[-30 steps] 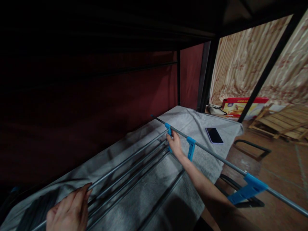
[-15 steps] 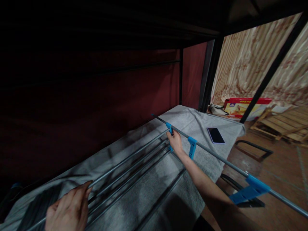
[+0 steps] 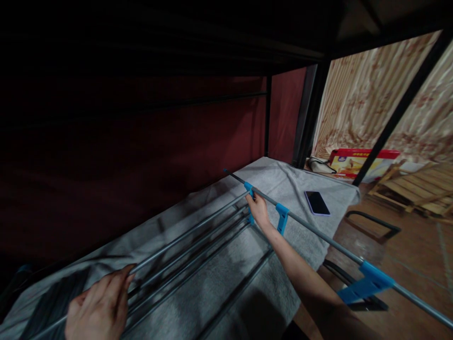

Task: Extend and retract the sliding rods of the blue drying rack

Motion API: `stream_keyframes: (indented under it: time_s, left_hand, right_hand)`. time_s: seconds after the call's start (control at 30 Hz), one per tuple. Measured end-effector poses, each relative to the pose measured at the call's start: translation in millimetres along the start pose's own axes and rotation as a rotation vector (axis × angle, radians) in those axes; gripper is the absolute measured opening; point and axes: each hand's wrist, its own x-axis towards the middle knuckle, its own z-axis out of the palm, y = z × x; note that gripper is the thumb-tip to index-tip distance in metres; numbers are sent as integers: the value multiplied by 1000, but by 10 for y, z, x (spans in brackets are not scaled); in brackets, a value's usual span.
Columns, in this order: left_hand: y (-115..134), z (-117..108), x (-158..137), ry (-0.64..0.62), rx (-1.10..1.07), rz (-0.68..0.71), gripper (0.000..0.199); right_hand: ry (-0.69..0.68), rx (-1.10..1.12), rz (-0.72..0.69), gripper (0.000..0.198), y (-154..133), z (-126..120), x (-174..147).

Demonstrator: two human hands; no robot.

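- Rod point(image 3: 191, 230): it slants above the cloth from your left hand point(image 3: 101, 304) to the far bracket point(image 3: 248, 186).
- Change: over the last second your view shifts slightly; both hands keep their places on the work. Judge this as steady holding, with no visible advance at the joint.
- Left hand: closed over the rod, which emerges on both sides of your grip.
- Right hand: fingers drawn in narrow on the far bracket, at the rod's end. Your fingers hide whether the end is fully seated.
- Brackets: smooth blue plastic, carried on a straight, round grey crossbar point(image 3: 318, 232). The middle bracket point(image 3: 282, 218) and the near bracket point(image 3: 368, 283) hang without a hand on them.
- Cloth point(image 3: 283, 174): grey, soft-napped, creased towards its far edge.
- Phone point(image 3: 317, 203): flat, dark-faced, purple-edged, lying on the cloth beyond the crossbar.
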Motion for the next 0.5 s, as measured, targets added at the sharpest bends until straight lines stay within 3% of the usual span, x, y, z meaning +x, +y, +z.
stream_keyframes:
  time_s: [0.23, 0.5]
  left_hand:
    - [-28, -11, 32, 61, -10, 80, 37]
    - [-32, -5, 50, 64, -20, 79, 37]
  right_hand:
    - [-12, 36, 45, 32, 57, 18, 25]
    - [-18, 61, 37, 33, 142, 24, 41]
